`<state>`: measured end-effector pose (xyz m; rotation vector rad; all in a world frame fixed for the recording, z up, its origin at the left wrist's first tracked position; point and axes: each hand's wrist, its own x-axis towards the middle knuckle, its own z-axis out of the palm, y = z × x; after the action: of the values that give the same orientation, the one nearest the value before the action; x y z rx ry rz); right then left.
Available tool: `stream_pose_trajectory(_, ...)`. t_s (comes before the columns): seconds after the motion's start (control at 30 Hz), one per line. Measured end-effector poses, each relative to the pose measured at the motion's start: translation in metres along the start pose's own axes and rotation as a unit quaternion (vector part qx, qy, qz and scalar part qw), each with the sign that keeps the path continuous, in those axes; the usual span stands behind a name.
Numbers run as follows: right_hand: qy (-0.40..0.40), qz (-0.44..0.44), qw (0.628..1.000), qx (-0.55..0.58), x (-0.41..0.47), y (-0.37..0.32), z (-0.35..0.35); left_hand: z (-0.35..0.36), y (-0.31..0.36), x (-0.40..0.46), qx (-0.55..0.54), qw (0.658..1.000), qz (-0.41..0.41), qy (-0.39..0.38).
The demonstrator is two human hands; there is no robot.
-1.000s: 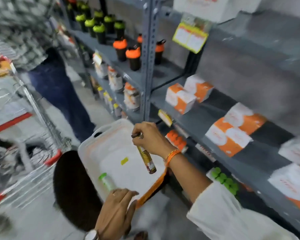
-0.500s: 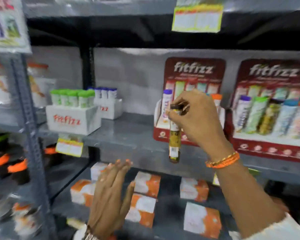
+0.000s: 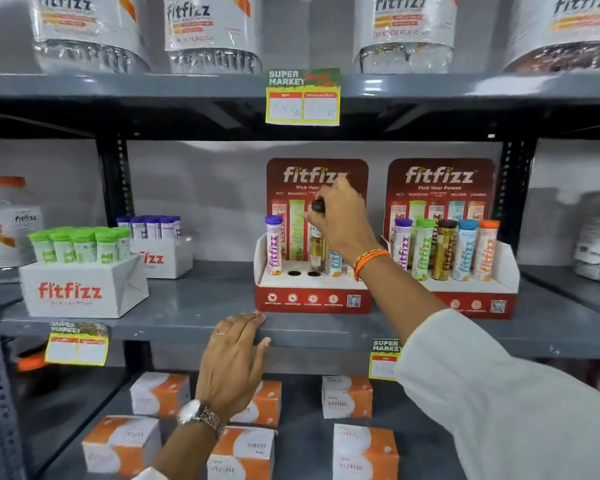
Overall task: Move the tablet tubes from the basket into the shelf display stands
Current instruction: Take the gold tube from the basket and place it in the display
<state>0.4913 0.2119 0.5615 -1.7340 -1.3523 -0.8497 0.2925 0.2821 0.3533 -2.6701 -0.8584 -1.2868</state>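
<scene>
My right hand (image 3: 343, 220), pinching the gold tablet tube (image 3: 316, 249) by its cap, lowers it toward the left display stand (image 3: 312, 301)'s empty hole (image 3: 314, 273), needing straight alignment, while my left hand (image 3: 234, 358) rests open on the shelf edge (image 3: 174, 329).

white sleeve (image 3: 499, 393), orange bracelet (image 3: 368, 259), wristwatch (image 3: 200, 415)

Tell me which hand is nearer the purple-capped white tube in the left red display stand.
Right. The right hand holds a gold tube just beside the purple-capped white tube; the left hand rests on the shelf edge below.
</scene>
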Motion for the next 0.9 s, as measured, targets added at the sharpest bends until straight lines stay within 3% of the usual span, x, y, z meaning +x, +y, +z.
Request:
stream_pose_trajectory(0.67, -0.090, 0.044, 0.992, -0.072, 0.012, -0.015, 0.002, 0.000, -0.003, -0.002, 0.000, 1.000, 0.011, -0.007)
stream_pose_trajectory(0.9, -0.190, 0.060, 0.980, -0.015, 0.021, -0.016, 0.001, 0.002, -0.007, -0.002, 0.003, 1.000, 0.019, -0.009)
